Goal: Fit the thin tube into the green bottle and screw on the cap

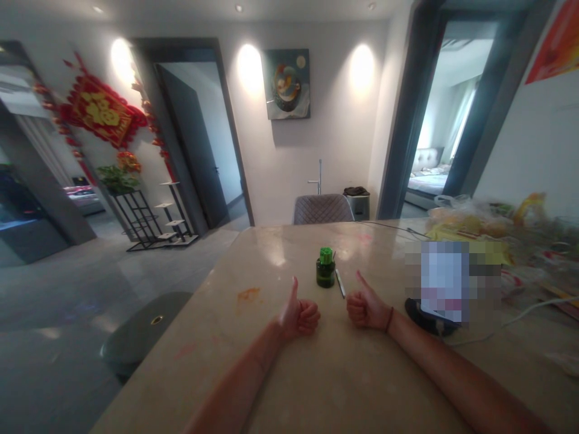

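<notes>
Both my hands are over the table in a thumbs-up shape. My left hand (302, 314) is a fist with its thumb pointing up, and nothing shows in its curled fingers. Facing it across a small gap, my right hand (367, 306) is closed the same way, a dark band on its wrist. Just beyond the two hands stands a small dark green bottle (325, 276) with a bright green cap, upright and touched by neither hand. To its right lies a thin white pen-like stick (341, 284), its lower end close to my right hand.
On the beige table (271, 259), a blurred-out device stands on a round black base (418, 310) at right, near a white cable (520, 316). Plastic bags (474, 214) crowd the far right corner. A quilted chair (323, 209) stands behind the table, a green stool (145, 328) at left.
</notes>
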A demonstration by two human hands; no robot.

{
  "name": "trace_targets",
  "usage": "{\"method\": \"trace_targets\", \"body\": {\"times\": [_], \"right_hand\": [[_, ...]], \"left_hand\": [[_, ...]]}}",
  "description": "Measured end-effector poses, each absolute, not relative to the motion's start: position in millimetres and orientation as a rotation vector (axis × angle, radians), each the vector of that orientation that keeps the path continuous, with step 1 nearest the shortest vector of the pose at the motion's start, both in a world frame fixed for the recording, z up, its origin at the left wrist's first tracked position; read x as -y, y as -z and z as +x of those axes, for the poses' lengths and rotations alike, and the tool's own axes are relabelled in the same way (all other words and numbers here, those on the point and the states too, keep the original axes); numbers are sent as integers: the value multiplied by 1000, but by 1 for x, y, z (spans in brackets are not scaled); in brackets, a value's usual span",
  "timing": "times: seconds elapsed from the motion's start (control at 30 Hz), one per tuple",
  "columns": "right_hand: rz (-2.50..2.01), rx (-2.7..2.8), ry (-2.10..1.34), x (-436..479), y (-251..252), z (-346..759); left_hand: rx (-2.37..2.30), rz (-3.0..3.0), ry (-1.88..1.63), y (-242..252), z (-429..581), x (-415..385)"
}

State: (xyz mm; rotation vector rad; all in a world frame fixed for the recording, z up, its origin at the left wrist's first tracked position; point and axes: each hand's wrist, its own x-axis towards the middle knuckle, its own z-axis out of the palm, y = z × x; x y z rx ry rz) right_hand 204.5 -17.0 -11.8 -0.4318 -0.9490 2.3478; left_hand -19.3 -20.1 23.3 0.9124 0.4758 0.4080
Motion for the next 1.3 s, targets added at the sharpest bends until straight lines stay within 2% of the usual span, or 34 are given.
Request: {"method": "trace_targets", "body": {"times": [0.1,0.17,0.27,0.33,0.4,0.63,0.73,1.0,1.3], "right_hand": [[-563,1044,-2254,16,8,202],[-733,1114,-2012,12,-1,199],[-1065,1158,-1307,-2,-26,194],[-1244,1261,-837,-15,-46,190],[-1306,1418,-578,-28,-62,185],[-1304,2045,-305,-50,-80,166],[-1348,2131,-232,-51,-83,168],[-1430,2057,-90,-29,-94,171],[-1753,2148,212,28,-124,129]], "left_hand": [[-627,937,-676,-19,-15,16],[-874,947,-1060,-13,-15,9],[-1285,1043,-1590,0,-20,-4],[-1397,1125,-1671,8,-22,-9],[-1432,1317,-1702,14,-21,-9],[-1356,1974,-1686,13,-8,11],[-1350,2086,-1664,11,-6,15],[-1366,2068,-1571,13,7,21],[-1371,1761,-1491,7,25,33]]}}
